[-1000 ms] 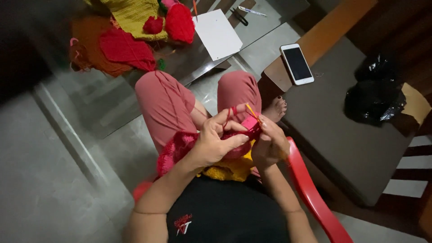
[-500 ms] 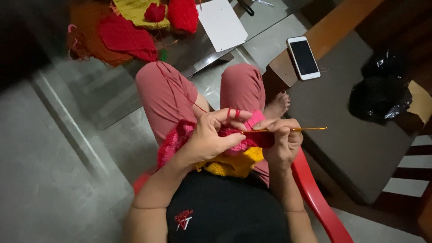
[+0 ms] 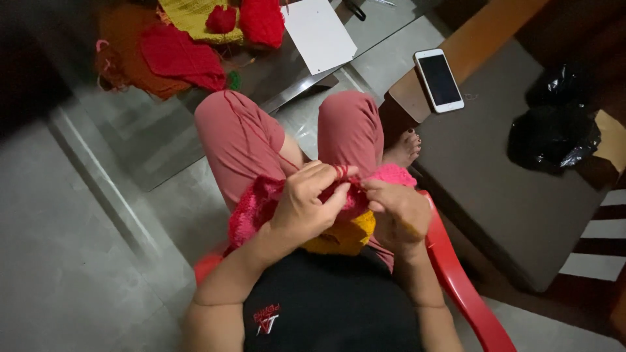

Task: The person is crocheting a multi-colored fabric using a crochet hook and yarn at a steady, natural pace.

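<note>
Compared with half a second earlier: crochet hook no longer visible projecting to the right past the right hand [image 3: 399, 215]; both hands drawn closer together over the lap, camera view shifted slightly so that the phone and the table edge sit nearer the top. Compared with a full second earlier: hands lower and more closed over the work.

Left hand [image 3: 306, 205] curled shut on the pink crochet piece [image 3: 261, 205], a loop of red yarn [image 3: 340, 172] wrapped over the raised finger. Right hand closed around the same piece at its right end; whether a hook lies inside this grip cannot be told. Crochet piece lying on the lap between the two hands, long axis roughly left to right across the thighs, left end hanging down beside the left knee, bright pink right end [image 3: 394, 175] pointing toward the bare foot [image 3: 403, 148]. Yellow knitted fabric [image 3: 342, 236] just beneath the hands, touching the pink piece.

Surroundings: red plastic chair [image 3: 460, 287] under and to the right of the sitter; glass table [image 3: 274, 75] ahead of the knees bearing red knitted pieces [image 3: 179, 58], a yellow knitted piece [image 3: 189, 16] and a white sheet of paper [image 3: 319, 32]; white phone [image 3: 438, 80] on a wooden ledge, well apart from the hands; black plastic bag [image 3: 553, 133] on the grey couch surface [image 3: 495, 195] at right. Fingers of both hands covering most of the working area.
</note>
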